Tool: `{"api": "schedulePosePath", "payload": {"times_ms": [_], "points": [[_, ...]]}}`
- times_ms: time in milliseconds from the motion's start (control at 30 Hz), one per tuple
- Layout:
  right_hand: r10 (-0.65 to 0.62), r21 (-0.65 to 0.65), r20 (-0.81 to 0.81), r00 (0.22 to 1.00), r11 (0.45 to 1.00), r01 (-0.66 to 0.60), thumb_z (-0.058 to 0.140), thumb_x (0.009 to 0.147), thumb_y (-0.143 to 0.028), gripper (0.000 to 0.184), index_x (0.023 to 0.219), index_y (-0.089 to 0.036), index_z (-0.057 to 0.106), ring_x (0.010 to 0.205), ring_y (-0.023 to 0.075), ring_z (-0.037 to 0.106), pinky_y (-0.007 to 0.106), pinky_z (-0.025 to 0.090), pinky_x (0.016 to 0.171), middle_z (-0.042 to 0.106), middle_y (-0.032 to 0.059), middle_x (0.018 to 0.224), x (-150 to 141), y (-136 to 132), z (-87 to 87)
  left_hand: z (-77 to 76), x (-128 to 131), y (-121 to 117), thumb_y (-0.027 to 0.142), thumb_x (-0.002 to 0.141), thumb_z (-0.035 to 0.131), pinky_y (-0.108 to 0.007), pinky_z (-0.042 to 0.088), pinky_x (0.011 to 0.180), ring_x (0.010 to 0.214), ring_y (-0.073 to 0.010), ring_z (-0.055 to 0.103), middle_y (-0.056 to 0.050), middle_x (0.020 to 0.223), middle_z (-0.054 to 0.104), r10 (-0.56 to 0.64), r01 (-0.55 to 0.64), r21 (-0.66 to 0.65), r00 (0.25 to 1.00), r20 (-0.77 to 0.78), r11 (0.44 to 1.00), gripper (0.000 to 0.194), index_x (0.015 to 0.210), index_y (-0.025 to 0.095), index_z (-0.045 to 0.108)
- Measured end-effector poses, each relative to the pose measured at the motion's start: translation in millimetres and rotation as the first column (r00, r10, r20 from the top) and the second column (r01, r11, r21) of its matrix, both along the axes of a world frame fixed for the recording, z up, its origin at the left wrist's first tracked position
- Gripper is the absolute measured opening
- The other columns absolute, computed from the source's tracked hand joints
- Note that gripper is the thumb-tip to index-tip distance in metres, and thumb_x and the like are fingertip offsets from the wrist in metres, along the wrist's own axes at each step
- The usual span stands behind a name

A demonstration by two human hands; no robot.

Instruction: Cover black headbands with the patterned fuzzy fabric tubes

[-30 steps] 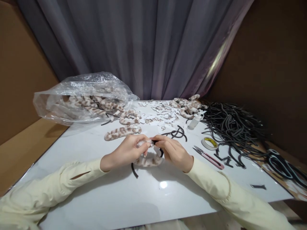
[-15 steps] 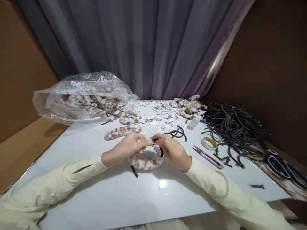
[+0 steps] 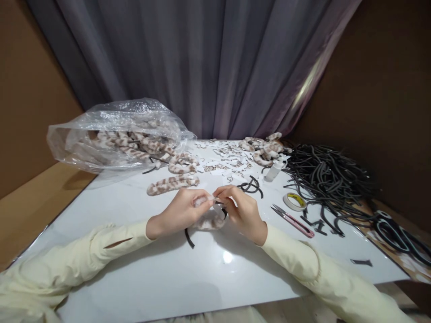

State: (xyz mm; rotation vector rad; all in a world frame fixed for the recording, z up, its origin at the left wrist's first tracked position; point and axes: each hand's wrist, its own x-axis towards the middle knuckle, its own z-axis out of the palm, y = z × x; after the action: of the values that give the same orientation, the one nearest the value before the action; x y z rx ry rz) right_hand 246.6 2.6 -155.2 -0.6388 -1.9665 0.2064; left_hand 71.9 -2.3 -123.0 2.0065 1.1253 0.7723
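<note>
Both hands meet over the middle of the white table [image 3: 134, 269]. My left hand [image 3: 182, 211] pinches one end of a furry leopard-print headband [image 3: 208, 222] that curves below my fingers. My right hand [image 3: 240, 211] grips the same end from the right, fingertips touching the left hand's. A black band end [image 3: 188, 237] pokes out under my left wrist. Whether something small sits between the fingertips is hard to tell.
A clear plastic bag [image 3: 114, 134] of furry covers lies at the back left, one loose cover [image 3: 173, 183] in front. Paper scraps [image 3: 225, 163], a glue bottle [image 3: 273, 171], tape roll [image 3: 294, 201], pink snips [image 3: 292, 220] and a heap of black bands [image 3: 330, 175] fill the right.
The furry headband loop has been drawn up closer under my hands and looks smaller. Both hands stayed in place, fingers shifting slightly at the band's end.
</note>
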Motion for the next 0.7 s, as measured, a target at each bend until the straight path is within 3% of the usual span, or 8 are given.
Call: {"api": "schedulePosePath", "payload": {"times_ms": [133, 267, 400, 533, 633, 700], "points": [[0.026, -0.157, 0.013, 1.0, 0.987, -0.024, 0.043, 0.088, -0.01, 0.012, 0.08, -0.018, 0.047, 0.077, 0.0161, 0.056, 0.029, 0.045, 0.069, 0.059, 0.0053, 0.081, 2, 1, 7.5, -8.3, -2, -1, 0.03, 0.085, 0.043, -0.02, 0.032, 0.054, 0.054, -0.01, 0.044, 0.002, 0.057, 0.05, -0.014, 0.027, 0.155, 0.997, -0.082, 0.988, 0.028, 0.068, 0.015, 0.057], [0.082, -0.361, 0.008, 0.997, 0.93, -0.074, 0.05, 0.088, -0.018, 0.01, 0.078, -0.017, 0.051, 0.079, 0.0167, 0.057, 0.028, 0.046, 0.069, 0.06, 0.0058, 0.083, 7, 3, 13.9, -12.9, -4, -1, 0.028, 0.087, 0.04, -0.021, 0.029, 0.049, 0.046, -0.0083, 0.037, 0.004, 0.052, 0.041, -0.025, 0.077, 0.309, 0.985, -0.169, 0.948, 0.028, 0.068, 0.015, 0.056], [0.092, -0.482, 0.043, 0.995, 0.874, -0.06, 0.058, 0.085, -0.024, 0.008, 0.084, -0.016, 0.057, 0.058, 0.012, 0.052, 0.023, 0.043, 0.054, 0.061, 0.0025, 0.071, 13, 5, 20.7, -15.0, -8, -3, 0.025, 0.089, 0.033, -0.022, 0.032, 0.048, 0.045, -0.0095, 0.041, 0.001, 0.055, 0.048, -0.101, 0.23, 0.444, 0.95, -0.296, 0.866, 0.027, 0.08, 0.016, 0.057], [0.216, -0.614, 0.061, 0.974, 0.778, -0.134, 0.059, 0.083, -0.025, 0.019, 0.099, -0.014, 0.06, 0.058, 0.0101, 0.054, 0.019, 0.045, 0.051, 0.065, 0.0057, 0.085, 20, 7, 29.4, -17.6, -12, 0, 0.018, 0.089, 0.028, -0.023, 0.037, 0.046, 0.049, -0.013, 0.051, -0.003, 0.058, 0.055, -0.119, 0.393, 0.634, 0.895, -0.429, 0.666, 0.028, 0.087, 0.015, 0.056], [0.363, -0.762, 0.081, 0.928, 0.623, -0.177, 0.055, 0.086, -0.029, 0.023, 0.101, -0.013, 0.061, 0.043, 0.0081, 0.047, 0.018, 0.041, 0.041, 0.058, 0.0001, 0.06, 25, 8, 33.1, -20.1, -15, 4, 0.011, 0.087, 0.031, -0.024, 0.038, 0.041, 0.049, -0.0151, 0.053, -0.003, 0.058, 0.057, -0.108, 0.482, 0.765, 0.867, -0.487, 0.427, 0.025, 0.098, 0.013, 0.054], [0.397, -0.799, 0.04, 0.917, 0.564, -0.21, 0.057, 0.085, -0.032, 0.024, 0.099, -0.013, 0.061, 0.038, 0.0076, 0.044, 0.018, 0.039, 0.038, 0.054, -0.0015, 0.056, 26, 9, 32.5, -21.4, -16, 6, 0.006, 0.085, 0.033, -0.025, 0.035, 0.036, 0.047, -0.0157, 0.052, -0.003, 0.056, 0.056, -0.073, 0.506, 0.823, 0.86, -0.505, 0.259, 0.027, 0.104, 0.01, 0.052]]}}
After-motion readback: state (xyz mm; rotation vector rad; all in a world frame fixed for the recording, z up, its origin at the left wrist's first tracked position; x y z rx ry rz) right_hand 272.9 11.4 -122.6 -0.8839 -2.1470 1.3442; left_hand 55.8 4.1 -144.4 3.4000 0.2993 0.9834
